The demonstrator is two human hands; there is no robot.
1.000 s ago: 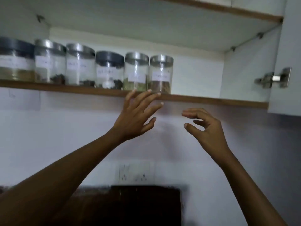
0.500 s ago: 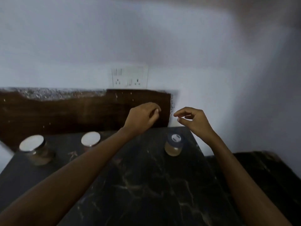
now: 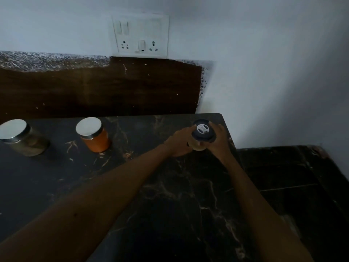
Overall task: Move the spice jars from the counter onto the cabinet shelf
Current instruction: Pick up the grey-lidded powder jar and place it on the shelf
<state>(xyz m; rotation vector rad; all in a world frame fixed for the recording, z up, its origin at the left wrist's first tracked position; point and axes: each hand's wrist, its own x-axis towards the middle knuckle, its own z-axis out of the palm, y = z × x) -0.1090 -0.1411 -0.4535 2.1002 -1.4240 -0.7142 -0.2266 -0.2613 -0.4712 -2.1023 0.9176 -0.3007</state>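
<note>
Both hands had come down from the shelf within the last second and closed on the dark-lid jar (image 3: 202, 133) at the far right corner of the counter (image 3: 170, 195). Half a second earlier they had hovered above it, loosely curled and apart, touching nothing. Now the left hand (image 3: 179, 141) was wrapped against the jar's left side, fingers curved round the glass below the lid, and the right hand (image 3: 219, 140) was cupped against its right side, thumb up beside the lid rim. So the jar was pinched between two palms. Whether it had left the counter could not be told; its base was hidden behind the hands.

I judged this the start of another carry: the grip was made, the lift was not yet.

The jar stood upright or nearly so, its long axis vertical, the lid with its round white label facing up toward the camera and the pale contents below.

Further left along the back edge stood two more jars, well apart from the hands: the orange jar (image 3: 94, 136) near the middle, and the green jar (image 3: 22, 138) at the far left edge, both upright with silver lids. Those two remained to be moved afterwards.
</note>
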